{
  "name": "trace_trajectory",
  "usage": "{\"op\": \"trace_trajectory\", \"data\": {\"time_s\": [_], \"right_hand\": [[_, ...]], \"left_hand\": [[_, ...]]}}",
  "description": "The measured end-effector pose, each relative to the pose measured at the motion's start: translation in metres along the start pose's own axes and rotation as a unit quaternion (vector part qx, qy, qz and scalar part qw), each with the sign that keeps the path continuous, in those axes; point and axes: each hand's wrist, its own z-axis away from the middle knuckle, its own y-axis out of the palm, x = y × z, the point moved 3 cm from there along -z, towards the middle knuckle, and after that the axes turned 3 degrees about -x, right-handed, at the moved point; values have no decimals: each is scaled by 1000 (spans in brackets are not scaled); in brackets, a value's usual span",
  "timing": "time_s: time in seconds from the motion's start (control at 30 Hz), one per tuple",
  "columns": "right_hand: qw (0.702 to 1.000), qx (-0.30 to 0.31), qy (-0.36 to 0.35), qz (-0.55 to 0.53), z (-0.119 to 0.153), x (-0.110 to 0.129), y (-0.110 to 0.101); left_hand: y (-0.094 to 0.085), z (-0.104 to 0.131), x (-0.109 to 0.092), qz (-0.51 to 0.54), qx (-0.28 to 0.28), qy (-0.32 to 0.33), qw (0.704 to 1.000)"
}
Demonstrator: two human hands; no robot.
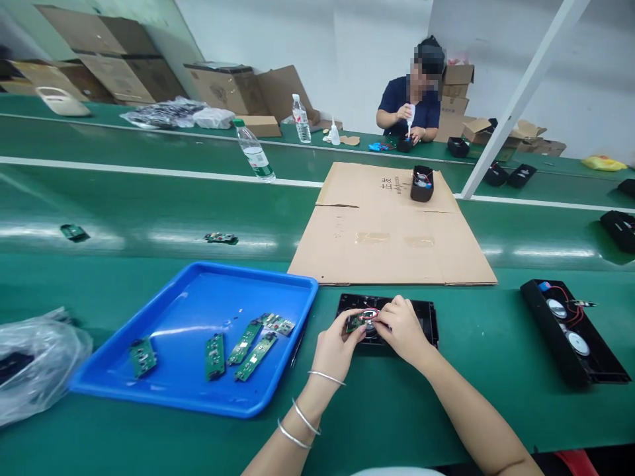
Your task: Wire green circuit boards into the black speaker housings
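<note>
Green circuit board (pixel 353 322) is in your left hand (pixel 333 347), just above the open black speaker housing (pixel 428 318) on the green desk (pixel 377 423) in front of you. Your left thumb and fingers are closed on the board's edges. Your right hand (pixel 403 330) meets it, fingertips drawn together near a red wire (pixel 370 312); whether they grip the wire or the board cannot be told. The work on this unit looks partway: wire and board are together, but the board does not seem seated in the housing yet. To your left, a blue tray (pixel 183 311) carries five more boards, apparently left to do; two others lie loose beyond it. To your right, another open housing (pixel 550 330) shows two silver speakers and red wires, with what looks like a board jutting over its side, so it seems wired but unclosed.
</note>
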Motion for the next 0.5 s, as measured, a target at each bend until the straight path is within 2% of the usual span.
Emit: {"op": "trace_trajectory", "data": {"time_s": [0.5], "right_hand": [[996,-7,-59,64,-2,3,6]], "left_hand": [[6,6,7,-49,-14,56,997]]}}
